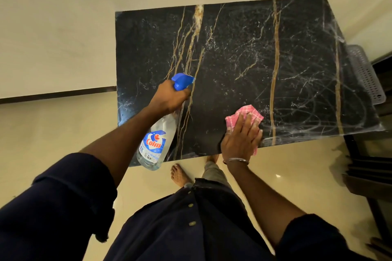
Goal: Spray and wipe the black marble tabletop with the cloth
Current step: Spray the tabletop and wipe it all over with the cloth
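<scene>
Right hand (240, 140) flat on our cloth (233, 119), left hand (168, 97) gripping the spray bottle (157, 142); counter (233, 59) maybe half done (left side looks unwiped).

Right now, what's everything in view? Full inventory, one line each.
tabletop: 1, black marble with gold and white veins, centre of view
streaks: many, whitish swirls, right part of the tabletop
spray bottle: 1, clear with blue trigger and blue label, tilted above the tabletop's near left
cloth: 1, pink checked, on the tabletop near its front edge
basket: 1, grey perforated plastic, beyond the tabletop's right edge
floor: cream tiles, around the table
skirting: 1, dark strip, left
left hand: grips the spray bottle's neck
right hand: presses flat on the cloth
bracelet: 1, silver, right wrist
sleeves: 2, dark navy
feet: 2, bare, on the floor
</scene>
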A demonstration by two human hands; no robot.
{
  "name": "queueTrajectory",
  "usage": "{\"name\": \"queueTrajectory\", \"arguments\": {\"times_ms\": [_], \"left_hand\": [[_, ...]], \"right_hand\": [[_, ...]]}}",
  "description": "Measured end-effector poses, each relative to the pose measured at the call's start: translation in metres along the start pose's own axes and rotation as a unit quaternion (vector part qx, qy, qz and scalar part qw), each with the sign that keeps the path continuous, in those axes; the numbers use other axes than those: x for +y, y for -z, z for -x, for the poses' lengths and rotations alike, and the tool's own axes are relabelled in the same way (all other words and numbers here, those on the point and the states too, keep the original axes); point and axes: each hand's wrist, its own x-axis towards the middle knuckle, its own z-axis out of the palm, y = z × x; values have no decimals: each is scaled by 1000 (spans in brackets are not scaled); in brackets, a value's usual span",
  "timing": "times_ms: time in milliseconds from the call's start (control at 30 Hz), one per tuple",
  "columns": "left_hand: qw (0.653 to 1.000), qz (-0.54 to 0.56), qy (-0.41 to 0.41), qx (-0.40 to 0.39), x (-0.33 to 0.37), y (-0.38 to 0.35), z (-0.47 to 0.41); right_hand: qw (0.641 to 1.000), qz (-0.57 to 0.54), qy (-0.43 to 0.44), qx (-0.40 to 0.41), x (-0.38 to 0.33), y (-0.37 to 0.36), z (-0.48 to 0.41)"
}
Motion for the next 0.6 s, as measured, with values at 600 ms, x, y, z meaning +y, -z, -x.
{"name": "queueTrajectory", "arguments": {"times_ms": [600], "left_hand": [[1000,6,-7,27,4,9,-8]], "right_hand": [[958,-2,288,-15,-42,-11,-7]]}}
